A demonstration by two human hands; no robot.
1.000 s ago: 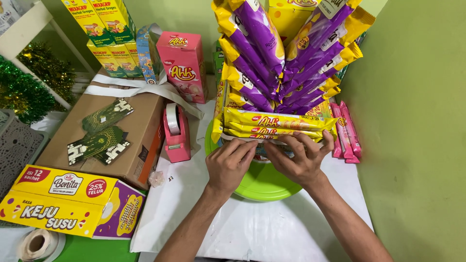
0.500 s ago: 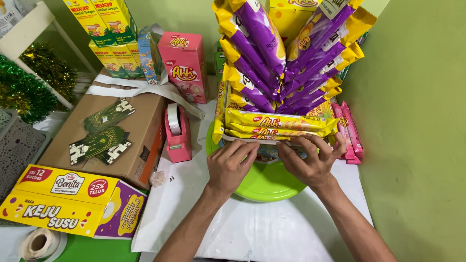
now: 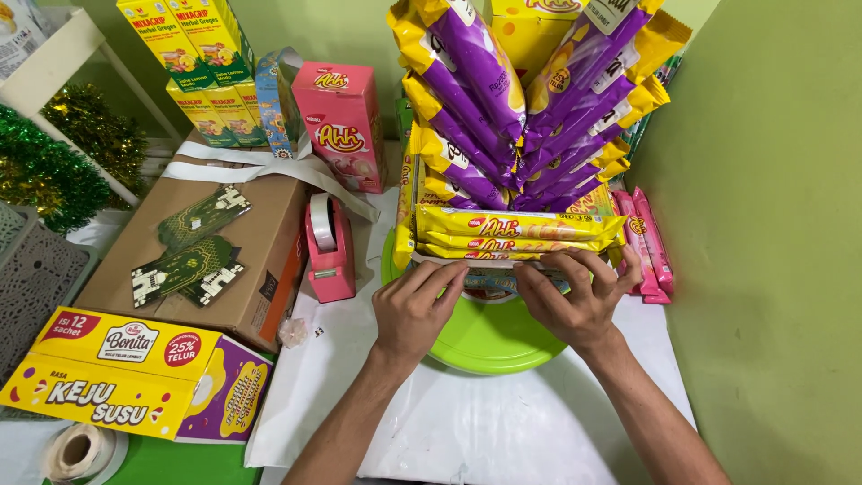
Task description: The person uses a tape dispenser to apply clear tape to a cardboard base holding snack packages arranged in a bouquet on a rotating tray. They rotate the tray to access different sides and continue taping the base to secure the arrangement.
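Green walls frame a table where the left hand and right hand, fingers curled, seemingly press yellow wafer packs lying crosswise just beyond them.

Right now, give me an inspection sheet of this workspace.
Surface: white sheet over the table.
Job's things: stacked yellow snack packets under purple-and-yellow packets, on a green round tray.
Clutter: pink tape dispenser, brown carton, yellow box, pink box, tape roll.
Grippers: left hand and right hand both press the bottom of the stack.
Cables: nothing seen.
Surroundings: green wall, green tinsel.
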